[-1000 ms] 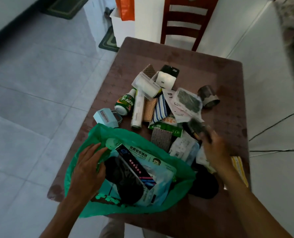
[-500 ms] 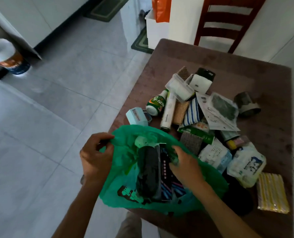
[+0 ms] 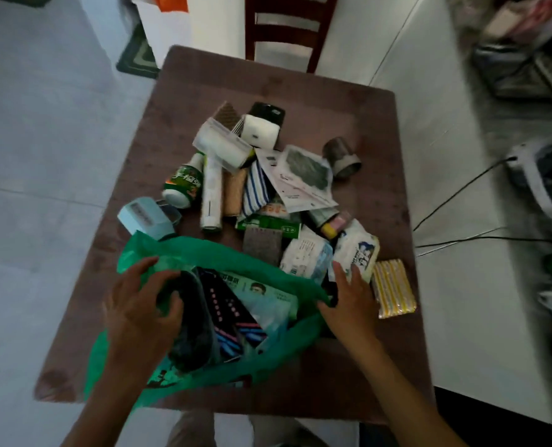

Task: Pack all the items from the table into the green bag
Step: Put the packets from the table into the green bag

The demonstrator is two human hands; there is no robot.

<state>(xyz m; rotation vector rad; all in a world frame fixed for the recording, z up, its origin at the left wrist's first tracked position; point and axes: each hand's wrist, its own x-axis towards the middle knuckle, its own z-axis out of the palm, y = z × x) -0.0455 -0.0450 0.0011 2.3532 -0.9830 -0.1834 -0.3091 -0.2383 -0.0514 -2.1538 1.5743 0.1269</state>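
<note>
The green bag (image 3: 203, 253) lies open at the table's near edge. Inside it are a dark bundle (image 3: 190, 327), a black packet with pink dots (image 3: 226, 308) and a face-mask pack (image 3: 265, 295). My left hand (image 3: 139, 304) holds the bag's left rim, thumb curled over it. To the right of the bag, my right hand (image 3: 348, 301) has straight fingers touching a white packet with blue print (image 3: 360, 248). Several loose items lie beyond the bag: a green bottle (image 3: 184, 183), a white tube (image 3: 211, 191), a grey sponge (image 3: 263, 243) and a yellow pack (image 3: 393, 288).
The brown table (image 3: 377, 130) also carries a tape roll (image 3: 342, 156), a light blue box (image 3: 142, 217) and a white roll (image 3: 261, 132). A red wooden chair (image 3: 287, 27) stands at the far edge. Cables (image 3: 455, 195) and clutter lie on the floor to the right.
My right hand came out of the bag and moved right onto the white packet. The left hand stays at the bag's rim.
</note>
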